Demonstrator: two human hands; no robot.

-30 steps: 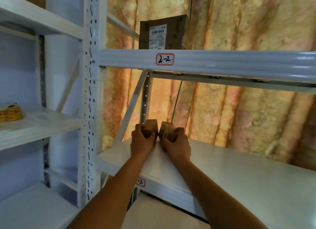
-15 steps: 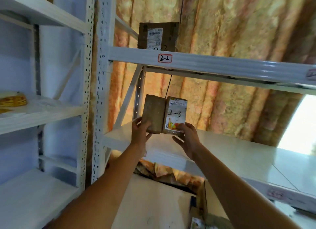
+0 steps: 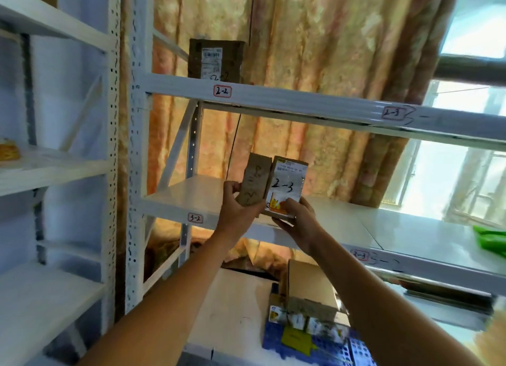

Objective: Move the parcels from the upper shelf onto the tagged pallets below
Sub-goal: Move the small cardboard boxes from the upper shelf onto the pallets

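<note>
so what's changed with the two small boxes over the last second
Both hands have lifted the two small boxes off the 3-2 shelf and tipped them up, so the right box's label reading 2-3 now faces the camera. The left hand still grips the plain brown box; the right hand now holds its box from below. The parcel on the 2-2 shelf stayed put.

A white metal rack (image 3: 137, 146) is seen with shelves tagged 2-2, 2-3, 3-2 and 3-3. A brown parcel (image 3: 216, 60) marked 2-2 is set on the upper shelf (image 3: 301, 97). Something green (image 3: 490, 239) lies on the middle shelf (image 3: 410, 229). On the floor below, boxes (image 3: 309, 300) are stacked on a blue pallet (image 3: 328, 349).
</note>
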